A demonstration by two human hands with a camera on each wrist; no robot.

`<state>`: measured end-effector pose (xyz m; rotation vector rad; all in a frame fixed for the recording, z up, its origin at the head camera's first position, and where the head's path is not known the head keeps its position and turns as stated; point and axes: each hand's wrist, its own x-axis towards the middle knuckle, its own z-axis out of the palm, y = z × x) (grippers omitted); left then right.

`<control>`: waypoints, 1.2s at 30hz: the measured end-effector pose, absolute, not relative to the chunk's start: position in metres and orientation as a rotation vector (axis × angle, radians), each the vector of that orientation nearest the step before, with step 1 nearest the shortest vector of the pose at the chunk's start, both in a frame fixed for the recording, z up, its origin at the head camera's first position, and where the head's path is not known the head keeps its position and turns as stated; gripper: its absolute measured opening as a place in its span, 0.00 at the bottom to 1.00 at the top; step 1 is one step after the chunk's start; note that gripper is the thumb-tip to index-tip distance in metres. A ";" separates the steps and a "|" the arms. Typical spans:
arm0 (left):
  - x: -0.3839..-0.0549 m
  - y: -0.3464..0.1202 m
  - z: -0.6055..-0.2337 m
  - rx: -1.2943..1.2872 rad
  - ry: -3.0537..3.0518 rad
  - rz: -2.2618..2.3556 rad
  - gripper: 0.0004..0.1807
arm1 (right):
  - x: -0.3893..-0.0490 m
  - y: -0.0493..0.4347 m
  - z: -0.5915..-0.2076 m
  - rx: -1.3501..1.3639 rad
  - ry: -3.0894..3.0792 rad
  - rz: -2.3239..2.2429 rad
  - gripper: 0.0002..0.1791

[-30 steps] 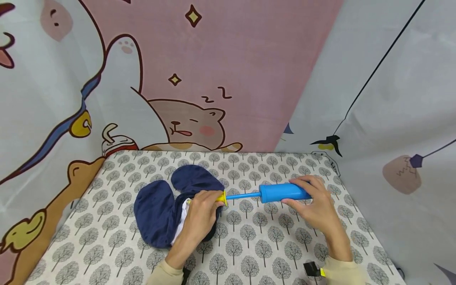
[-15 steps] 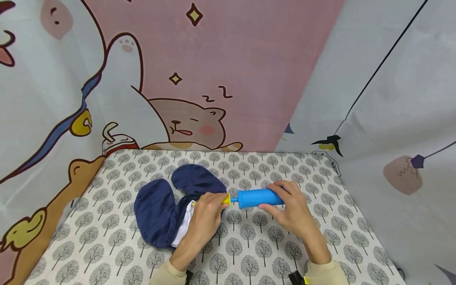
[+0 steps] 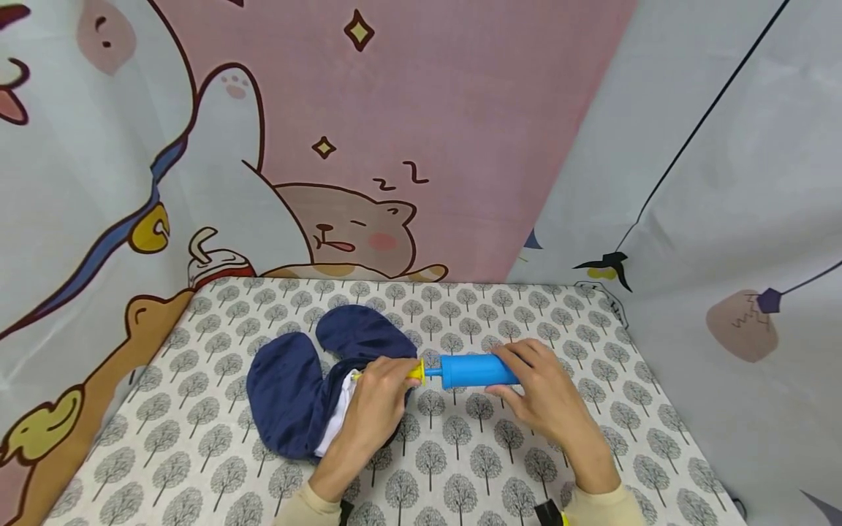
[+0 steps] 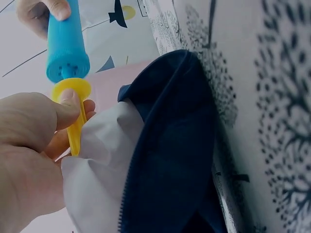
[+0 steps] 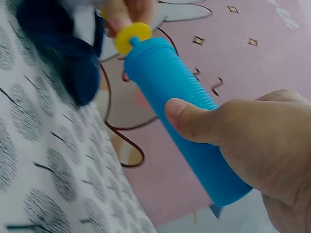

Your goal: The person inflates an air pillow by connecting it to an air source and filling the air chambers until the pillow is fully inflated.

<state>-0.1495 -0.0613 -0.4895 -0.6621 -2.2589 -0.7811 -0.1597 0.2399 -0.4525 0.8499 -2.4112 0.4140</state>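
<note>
A blue hand air pump (image 3: 476, 371) lies level in the head view, and my right hand (image 3: 542, 383) grips its barrel. In the right wrist view my thumb (image 5: 187, 116) lies along the barrel. Only a short length of blue rod shows between the barrel and the yellow flanged end piece (image 4: 74, 114). My left hand (image 3: 378, 402) pinches that yellow piece, whose tapered tip meets white lining (image 4: 104, 160). The lining shows through the zippered opening of a navy U-shaped cloth pillow (image 3: 286, 394). My fingers hide where the tip enters.
Under everything is a table covered in tree-print cloth (image 3: 460, 467). The pillow's second lobe (image 3: 362, 329) points to the back. A cartoon-printed curtain (image 3: 473, 146) stands behind the table, and a pale one (image 3: 710, 219) rises on the right.
My right hand has moved the pump barrel left toward the yellow piece, shortening the exposed rod. During the last half second little has shifted. My left hand stays near the pillow.
</note>
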 end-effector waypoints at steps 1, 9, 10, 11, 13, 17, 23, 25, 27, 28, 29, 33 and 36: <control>-0.149 -0.061 -0.489 -0.661 -2.262 -0.779 0.14 | -0.160 0.244 -0.451 0.844 -2.424 0.431 0.37; -0.146 -0.062 -0.482 -0.644 -2.310 -0.808 0.15 | -0.153 0.280 -0.437 0.673 -2.637 0.609 0.34; -0.146 -0.063 -0.482 -0.644 -2.309 -0.812 0.15 | -0.152 0.284 -0.435 0.650 -2.667 0.615 0.34; -0.146 -0.063 -0.482 -0.646 -2.308 -0.814 0.15 | -0.152 0.288 -0.434 0.628 -2.691 0.623 0.34; -0.146 -0.063 -0.483 -0.648 -2.300 -0.816 0.16 | -0.152 0.295 -0.432 0.598 -2.730 0.643 0.33; -0.147 -0.063 -0.483 -0.656 -2.285 -0.822 0.16 | -0.152 0.303 -0.431 0.568 -2.763 0.670 0.32; -0.146 -0.061 -0.484 -0.668 -2.272 -0.829 0.18 | -0.153 0.292 -0.435 0.612 -2.743 0.743 0.32; -0.145 -0.060 -0.485 -0.671 -2.267 -0.827 0.18 | -0.154 0.283 -0.436 0.642 -2.728 0.758 0.31; -0.145 -0.059 -0.486 -0.674 -2.265 -0.827 0.18 | -0.154 0.274 -0.437 0.668 -2.713 0.759 0.31; -0.145 -0.058 -0.487 -0.679 -2.264 -0.828 0.18 | -0.153 0.270 -0.438 0.680 -2.706 0.758 0.30; -0.145 -0.058 -0.487 -0.682 -2.265 -0.829 0.18 | -0.153 0.265 -0.439 0.691 -2.697 0.757 0.30; -0.144 -0.056 -0.487 -0.690 -2.270 -0.839 0.18 | -0.151 0.249 -0.445 0.736 -2.658 0.745 0.29; -0.143 -0.055 -0.487 -0.702 -2.276 -0.832 0.19 | -0.150 0.244 -0.447 0.755 -2.653 0.756 0.29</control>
